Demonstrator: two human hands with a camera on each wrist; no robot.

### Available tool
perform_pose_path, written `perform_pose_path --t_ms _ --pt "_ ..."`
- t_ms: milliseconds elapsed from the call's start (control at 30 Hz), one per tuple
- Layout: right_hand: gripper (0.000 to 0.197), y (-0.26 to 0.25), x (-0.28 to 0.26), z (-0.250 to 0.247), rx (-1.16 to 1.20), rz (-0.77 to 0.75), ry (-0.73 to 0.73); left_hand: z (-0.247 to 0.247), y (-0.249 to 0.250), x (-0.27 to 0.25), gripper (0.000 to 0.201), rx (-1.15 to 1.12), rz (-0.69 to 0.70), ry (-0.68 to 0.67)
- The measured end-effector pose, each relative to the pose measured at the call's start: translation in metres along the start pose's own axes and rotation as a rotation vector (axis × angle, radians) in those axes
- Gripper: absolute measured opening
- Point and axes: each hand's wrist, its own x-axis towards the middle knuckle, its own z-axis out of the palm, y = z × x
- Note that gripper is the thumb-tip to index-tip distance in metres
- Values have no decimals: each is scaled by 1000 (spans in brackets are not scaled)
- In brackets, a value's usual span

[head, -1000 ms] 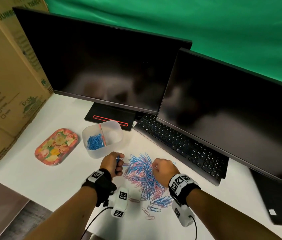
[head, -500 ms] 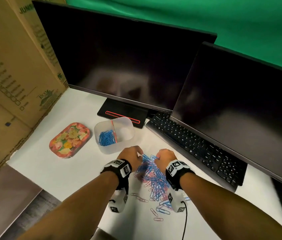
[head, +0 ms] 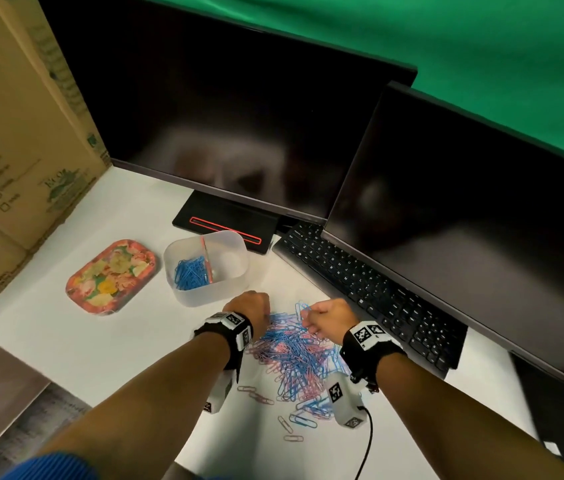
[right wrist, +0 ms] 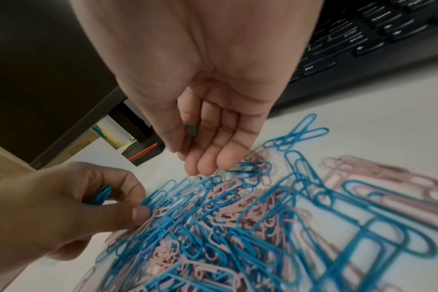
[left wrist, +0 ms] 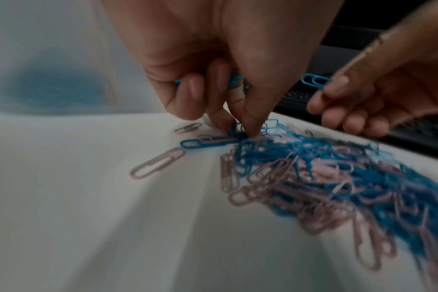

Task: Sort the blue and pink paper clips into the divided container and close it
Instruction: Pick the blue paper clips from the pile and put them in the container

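On the white table, with the divided container as landmark:

- Divided container: translucent, lid off, standing upright in front of the left monitor's stand. An orange-red divider splits it; blue clips fill the left compartment. What lies in the right compartment cannot be told.
- Floral lid: flat on the table, just left of the container, apart from it.
- Pile of blue and pink paper clips: loose and tangled, just in front of the container and to its right; a few stray clips lie nearer the person.
- Left hand: at the pile's near-left edge, just in front of the container. Fingers curled round a small bunch of blue clips held in the palm, while thumb and fingertip pinch into the pile's edge.
- Right hand: over the pile's far side, right of the container. Fingers lightly curled, thumb and forefinger pinching one blue clip.
- Keyboard: black, right of the container, beyond the pile, under the right monitor.
- Cardboard boxes: stacked well left of the container.
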Motion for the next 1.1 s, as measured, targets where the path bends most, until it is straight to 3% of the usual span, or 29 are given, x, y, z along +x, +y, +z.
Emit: perform_pose_path --t_ms 233,400,500,600,733,900,1100 --pt "22 -17 -12 -4 265 45 -110 -3 -15 -7 9 -473 -90 73" --pt "24 -22 -11 -4 196 46 -92 -6 -20 -13 24 -706 -79 13" --pt "29 -35 -12 -1 251 50 -101 -15 -17 -25 14 -823 -63 23" --pt "30 -52 -14 8 234 -12 -139 -30 -19 -41 13 -1001 -77 18" --pt "24 -90 -16 35 180 -127 -226 -59 -37 -58 15 -1210 -158 135" --pt "25 -146 -15 79 177 -144 -338 -93 -77 -55 20 -1274 -354 326" --pt "25 -189 3 112 303 15 -338 -117 -93 -46 18 -1220 -448 231"
